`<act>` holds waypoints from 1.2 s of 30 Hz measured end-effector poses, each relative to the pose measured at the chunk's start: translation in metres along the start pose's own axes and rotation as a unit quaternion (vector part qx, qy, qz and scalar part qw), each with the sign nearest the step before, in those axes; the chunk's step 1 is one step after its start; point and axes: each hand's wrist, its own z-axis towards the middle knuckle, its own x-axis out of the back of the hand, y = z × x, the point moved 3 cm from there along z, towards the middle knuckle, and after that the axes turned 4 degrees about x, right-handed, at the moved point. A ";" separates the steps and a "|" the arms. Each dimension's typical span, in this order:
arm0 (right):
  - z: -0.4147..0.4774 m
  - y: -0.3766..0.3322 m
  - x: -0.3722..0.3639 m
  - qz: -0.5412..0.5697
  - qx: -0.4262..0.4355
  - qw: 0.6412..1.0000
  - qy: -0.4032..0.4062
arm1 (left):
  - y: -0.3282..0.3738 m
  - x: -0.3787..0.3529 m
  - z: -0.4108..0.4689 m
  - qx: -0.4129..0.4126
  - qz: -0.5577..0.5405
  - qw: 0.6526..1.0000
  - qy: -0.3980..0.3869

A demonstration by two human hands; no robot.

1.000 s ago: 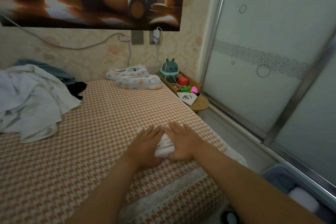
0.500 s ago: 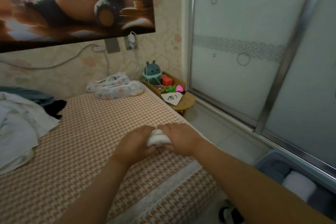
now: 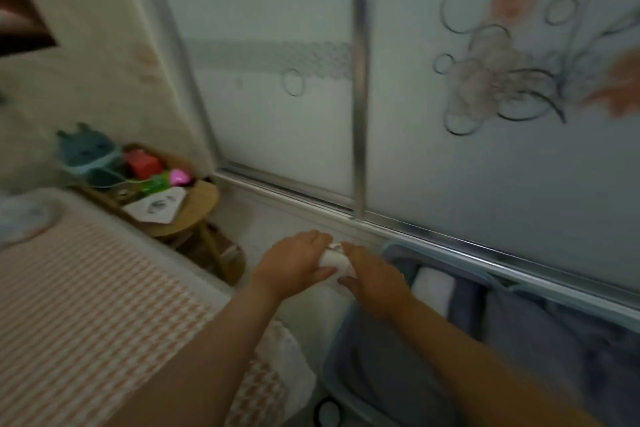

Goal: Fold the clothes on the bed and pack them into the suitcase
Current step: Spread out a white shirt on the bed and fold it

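A small white folded garment (image 3: 335, 262) is held between both hands, off the bed and above the floor gap beside the suitcase. My left hand (image 3: 294, 262) grips its left side and my right hand (image 3: 375, 284) grips its right side. The open blue-grey suitcase (image 3: 391, 248) lies on the floor at the lower right, with a white folded piece (image 3: 433, 289) and grey-blue folded clothes (image 3: 540, 333) inside. The bed with its orange houndstooth sheet (image 3: 86, 305) fills the lower left.
A round wooden bedside stool (image 3: 201, 204) holds a teal plush toy (image 3: 86, 152), a red box (image 3: 142, 163) and small pink and green things. Frosted sliding glass doors (image 3: 450, 97) run behind the suitcase. A patterned bundle (image 3: 24, 218) lies at the bed's far left.
Both hands lifted the small white garment off the bed and carried it right toward the suitcase. The view swung right, so the pile of clothes on the bed left the frame.
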 end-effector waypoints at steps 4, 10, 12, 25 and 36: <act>-0.039 0.089 0.001 0.027 -0.130 0.991 0.025 | 0.053 -0.074 0.071 -0.056 -0.006 0.998 -0.014; -0.089 0.214 -0.020 0.168 -0.308 0.932 0.095 | 0.108 -0.177 0.123 -0.028 -0.118 0.992 -0.026; -0.099 0.260 -0.038 0.186 -0.367 0.903 0.121 | 0.122 -0.216 0.135 -0.021 -0.128 0.989 -0.066; -0.083 0.346 -0.093 -0.143 -0.294 0.943 0.058 | 0.163 -0.361 0.167 -0.066 -0.090 0.943 -0.314; -0.081 0.356 -0.097 -0.179 -0.414 0.885 -0.115 | 0.156 -0.383 0.159 -0.084 -0.028 0.939 -0.331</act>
